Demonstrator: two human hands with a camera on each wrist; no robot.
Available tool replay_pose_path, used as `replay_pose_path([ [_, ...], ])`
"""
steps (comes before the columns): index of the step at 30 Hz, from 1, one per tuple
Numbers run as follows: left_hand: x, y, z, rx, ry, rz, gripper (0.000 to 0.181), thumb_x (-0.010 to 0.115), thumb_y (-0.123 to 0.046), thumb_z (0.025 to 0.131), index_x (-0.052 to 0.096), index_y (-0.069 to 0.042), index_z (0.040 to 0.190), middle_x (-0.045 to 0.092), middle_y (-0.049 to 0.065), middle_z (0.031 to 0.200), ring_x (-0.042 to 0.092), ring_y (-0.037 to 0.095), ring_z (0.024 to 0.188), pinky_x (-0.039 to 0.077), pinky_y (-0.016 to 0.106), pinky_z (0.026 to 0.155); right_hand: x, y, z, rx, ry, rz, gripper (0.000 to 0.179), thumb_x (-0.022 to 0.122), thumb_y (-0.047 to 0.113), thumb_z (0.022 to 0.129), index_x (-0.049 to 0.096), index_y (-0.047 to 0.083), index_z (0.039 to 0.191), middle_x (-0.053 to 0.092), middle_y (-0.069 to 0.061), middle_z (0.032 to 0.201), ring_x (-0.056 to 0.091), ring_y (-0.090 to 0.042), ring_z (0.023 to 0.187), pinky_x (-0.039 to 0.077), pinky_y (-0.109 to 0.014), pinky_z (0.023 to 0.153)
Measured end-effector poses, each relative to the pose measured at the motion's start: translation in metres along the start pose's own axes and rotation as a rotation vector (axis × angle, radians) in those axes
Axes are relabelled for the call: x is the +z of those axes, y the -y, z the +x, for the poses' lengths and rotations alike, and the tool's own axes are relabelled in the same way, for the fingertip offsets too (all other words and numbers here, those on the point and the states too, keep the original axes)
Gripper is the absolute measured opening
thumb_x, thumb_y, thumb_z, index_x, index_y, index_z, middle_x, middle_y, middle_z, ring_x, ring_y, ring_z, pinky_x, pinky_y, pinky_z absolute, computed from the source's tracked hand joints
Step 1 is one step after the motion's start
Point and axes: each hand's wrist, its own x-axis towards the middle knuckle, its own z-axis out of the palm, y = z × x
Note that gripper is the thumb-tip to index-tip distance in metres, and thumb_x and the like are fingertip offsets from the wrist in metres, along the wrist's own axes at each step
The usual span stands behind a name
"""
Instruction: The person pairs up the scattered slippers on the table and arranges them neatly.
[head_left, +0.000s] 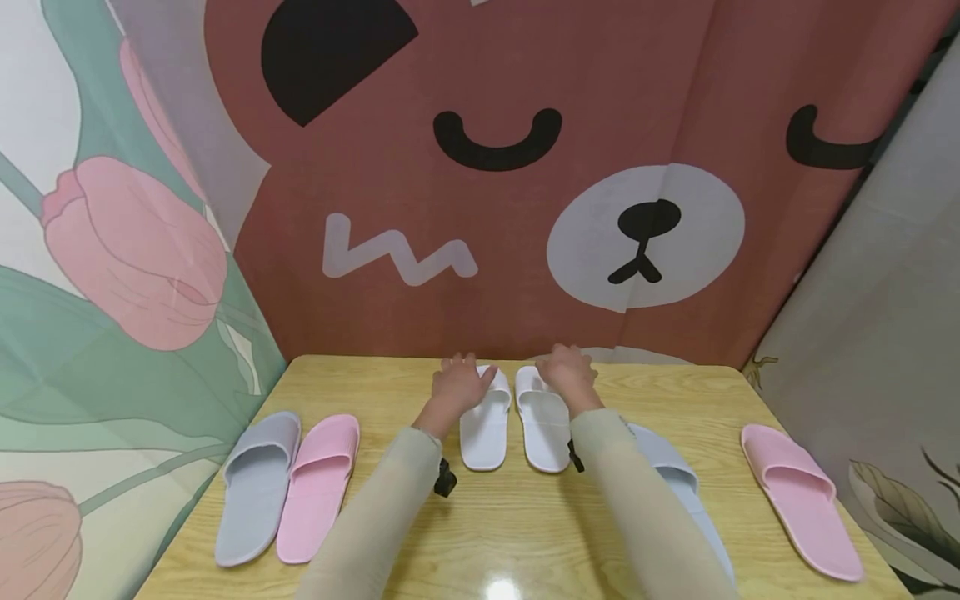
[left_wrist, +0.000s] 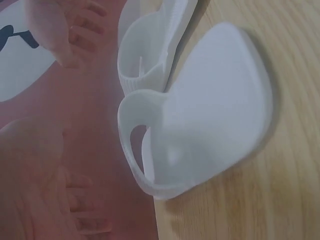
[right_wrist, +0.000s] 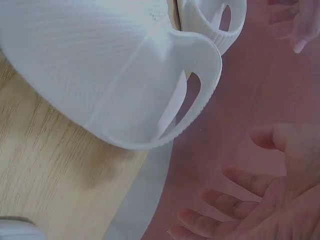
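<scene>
A pair of white slippers stands side by side at the middle of the table's far edge, toes toward the curtain. My left hand [head_left: 460, 387] hovers beside the toe of the left white slipper [head_left: 484, 437], and its fingers hang loosely spread in the left wrist view. Close over the toe of the right white slipper [head_left: 546, 437] is my right hand [head_left: 568, 373]. The right wrist view shows that hand [right_wrist: 270, 195] with spread fingers and a gap between it and the slipper [right_wrist: 110, 75]. Neither hand holds anything.
On the wooden table [head_left: 480, 533], a grey slipper [head_left: 251, 500] and a pink slipper [head_left: 315, 500] lie at the left. A bluish-grey slipper [head_left: 678, 475], partly behind my right sleeve, and another pink slipper [head_left: 806, 508] lie at the right. A bear-print curtain [head_left: 510, 317] hangs behind.
</scene>
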Motion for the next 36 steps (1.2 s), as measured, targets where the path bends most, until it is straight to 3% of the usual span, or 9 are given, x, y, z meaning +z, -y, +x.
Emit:
replay_pose_path([
  [11, -0.007, 0.012, -0.008, 0.024, -0.051, 0.031, 0.077, 0.032, -0.062, 0.104, 0.041, -0.004, 0.153, 0.040, 0.020, 0.156, 0.035, 0.042, 0.143, 0.039, 0.058, 0.109, -0.007, -0.010, -0.001, 0.000, -0.002, -0.009, 0.058, 0.050, 0.039, 0.102, 0.047, 0.004, 0.149, 0.039, -0.028, 0.150, 0.037, -0.053, 0.132, 0.034, -0.068, 0.103],
  [19, -0.012, 0.015, -0.014, 0.018, -0.039, 0.049, 0.078, 0.029, -0.064, 0.104, 0.038, -0.006, 0.155, 0.037, 0.019, 0.158, 0.032, 0.042, 0.145, 0.038, 0.058, 0.110, -0.015, -0.014, -0.005, 0.011, -0.017, -0.012, 0.058, 0.051, 0.039, 0.102, 0.046, 0.005, 0.149, 0.038, -0.027, 0.152, 0.033, -0.055, 0.136, 0.032, -0.069, 0.106],
  [29, -0.017, 0.025, -0.020, 0.046, -0.086, 0.065, 0.076, 0.032, -0.064, 0.104, 0.041, -0.006, 0.153, 0.040, 0.019, 0.156, 0.036, 0.043, 0.143, 0.041, 0.058, 0.107, -0.025, -0.029, -0.007, 0.011, -0.014, -0.056, 0.060, 0.047, 0.040, 0.104, 0.042, 0.002, 0.150, 0.033, -0.031, 0.152, 0.031, -0.058, 0.136, 0.031, -0.071, 0.106],
  [36, -0.024, 0.031, -0.025, 0.041, -0.072, 0.052, 0.077, 0.035, -0.064, 0.103, 0.039, -0.007, 0.155, 0.037, 0.020, 0.159, 0.033, 0.043, 0.145, 0.038, 0.059, 0.109, -0.032, -0.039, -0.008, 0.036, -0.003, -0.060, 0.060, 0.045, 0.039, 0.103, 0.041, 0.003, 0.151, 0.032, -0.031, 0.152, 0.030, -0.058, 0.136, 0.031, -0.070, 0.106],
])
